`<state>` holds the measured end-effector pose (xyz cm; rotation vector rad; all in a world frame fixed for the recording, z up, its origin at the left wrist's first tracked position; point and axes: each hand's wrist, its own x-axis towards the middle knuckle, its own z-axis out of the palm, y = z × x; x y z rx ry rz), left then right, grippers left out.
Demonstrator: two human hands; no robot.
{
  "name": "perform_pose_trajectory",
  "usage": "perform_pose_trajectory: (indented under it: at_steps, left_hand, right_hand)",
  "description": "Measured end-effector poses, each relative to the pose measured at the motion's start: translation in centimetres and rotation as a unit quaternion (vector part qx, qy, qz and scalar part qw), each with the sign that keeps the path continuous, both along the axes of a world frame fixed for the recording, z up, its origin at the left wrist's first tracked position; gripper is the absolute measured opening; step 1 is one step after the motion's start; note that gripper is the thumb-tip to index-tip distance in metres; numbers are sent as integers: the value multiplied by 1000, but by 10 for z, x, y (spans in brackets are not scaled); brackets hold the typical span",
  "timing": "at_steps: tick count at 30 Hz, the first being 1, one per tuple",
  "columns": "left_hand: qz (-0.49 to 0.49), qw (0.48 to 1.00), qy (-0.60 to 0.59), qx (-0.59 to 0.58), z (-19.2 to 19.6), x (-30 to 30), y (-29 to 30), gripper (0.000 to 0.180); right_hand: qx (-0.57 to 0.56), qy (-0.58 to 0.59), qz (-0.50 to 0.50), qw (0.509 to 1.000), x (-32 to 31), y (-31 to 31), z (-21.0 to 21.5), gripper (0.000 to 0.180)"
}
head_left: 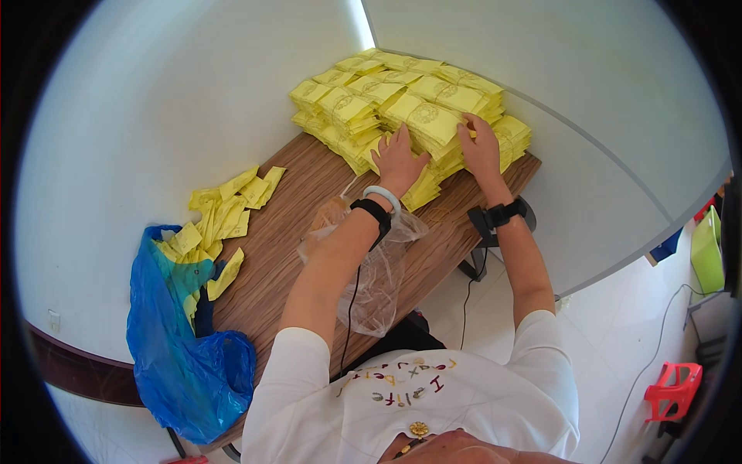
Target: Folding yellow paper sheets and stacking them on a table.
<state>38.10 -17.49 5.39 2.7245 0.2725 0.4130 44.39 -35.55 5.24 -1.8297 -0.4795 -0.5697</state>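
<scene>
Nearest us, a blue plastic bag [185,379] sagged at the left of the wood-grain tabletop [267,232], with loose yellow packets [230,213] in and beyond its mouth. A clear plastic bag [375,286] lay crumpled toward the middle. Farther on, our left hand [398,164], fingers spread, and our right hand [482,152], fingers curved, flanked a yellow bundle [425,120]; we could not tell whether either grasped it. Behind, more stacked bundles [379,83] reached toward the pale partition [556,62].

Bright, mostly even light; a glaring white strip [362,23] burns out between two pale panels [556,62], the floor [595,348] gleams, and fisheye distortion bends straight edges toward a dark rim
</scene>
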Motion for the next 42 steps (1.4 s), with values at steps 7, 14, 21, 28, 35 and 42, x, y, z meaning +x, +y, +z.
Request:
perform_pose_trajectory:
  at_steps: [7,14,21,28,35,42]
  left_hand:
    - [-22,998,-27,-42,-3,15,-1,87]
    - [-119,950,-147,-248,-11,16,53,63]
    - [-18,984,-155,-82,-20,3,59,59]
    - [-129,980,-152,-13,-23,18,44,66]
    - [-138,983,-102,-71,-23,23,52,66]
    - [-155,924,-66,-343,0,-2,56,57]
  right_hand:
    - [-228,-188,-61,953,-19,9,-13,65]
    - [-252,-177,-41,951,-29,8,-1,77]
    - [-272,-218,-33,937,-31,9,-4,82]
    - [-245,-153,-73,955,-26,24,-12,81]
    - [-264,-180,-78,945,-24,27,-6,81]
    - [-300,-172,-108,932,-18,26,-7,82]
